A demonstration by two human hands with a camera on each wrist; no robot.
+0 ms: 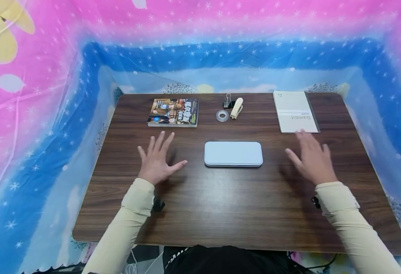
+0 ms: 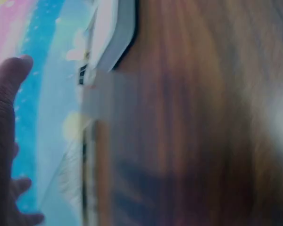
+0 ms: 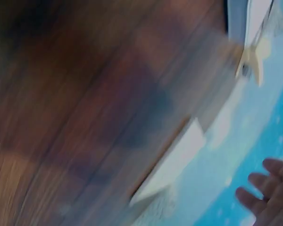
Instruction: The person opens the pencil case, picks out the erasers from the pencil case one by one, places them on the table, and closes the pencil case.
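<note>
Both hands hover over the dark wooden table with nothing in them. In the head view the left hand (image 1: 157, 161) has its fingers spread, left of a pale blue flat case (image 1: 233, 154). The right hand (image 1: 312, 158) is to the case's right, fingers extended, its fingertips near the lower edge of a white notebook (image 1: 294, 111). The closed case lies flat between the hands, apart from both. In the blurred left wrist view, fingers of the left hand (image 2: 7, 122) show at the left edge. The right hand (image 3: 271, 190) shows at the lower right of the right wrist view.
A comic-covered book (image 1: 174, 112) lies at the back left of the table (image 1: 221, 213). At the back centre are a clear tape roll (image 1: 222, 115), a black binder clip (image 1: 227, 103) and a cream stapler (image 1: 236, 108). A patterned pink and blue cloth (image 1: 200, 53) surrounds the table.
</note>
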